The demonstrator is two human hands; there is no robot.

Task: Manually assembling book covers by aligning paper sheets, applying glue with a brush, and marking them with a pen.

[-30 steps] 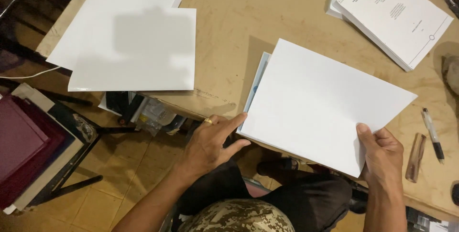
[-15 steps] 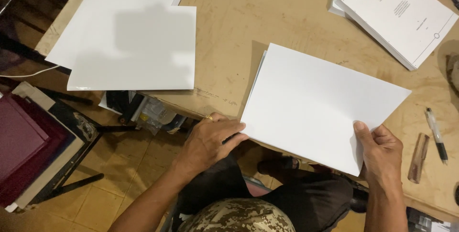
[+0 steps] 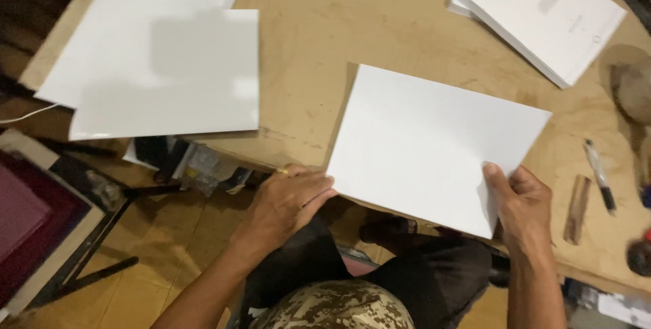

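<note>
At the near edge of a plywood worktable (image 3: 380,24), a seated person gripped a stack of blank white sheets (image 3: 434,142) with both hands. The left hand (image 3: 288,203) pinched the stack's lower left corner, fingers curled under and thumb along the paper's edge, a gold ring showing on one finger. The right hand (image 3: 522,203) clamped the lower right corner, thumb pressed on top and fingers hidden beneath. The stack lay tilted, its near long edge overhanging the table's rim above the person's lap, its far edge resting on bare wood.

Open tabletop ran beyond the stack's far edge and to its left. Farther left, two large glossy white sheets (image 3: 156,65) overlapped, well apart from the held stack, their lower edges also jutting past the table's rim. At the far right corner sat a pile of printed pages (image 3: 542,10), separated from the stack by a strip of bare wood. A pen (image 3: 600,176) and a small wooden stick (image 3: 578,210) lay just right of the right hand, near the table's right side. Below the table's left end stood a dark red case (image 3: 27,227) on a tiled floor (image 3: 163,254).
</note>
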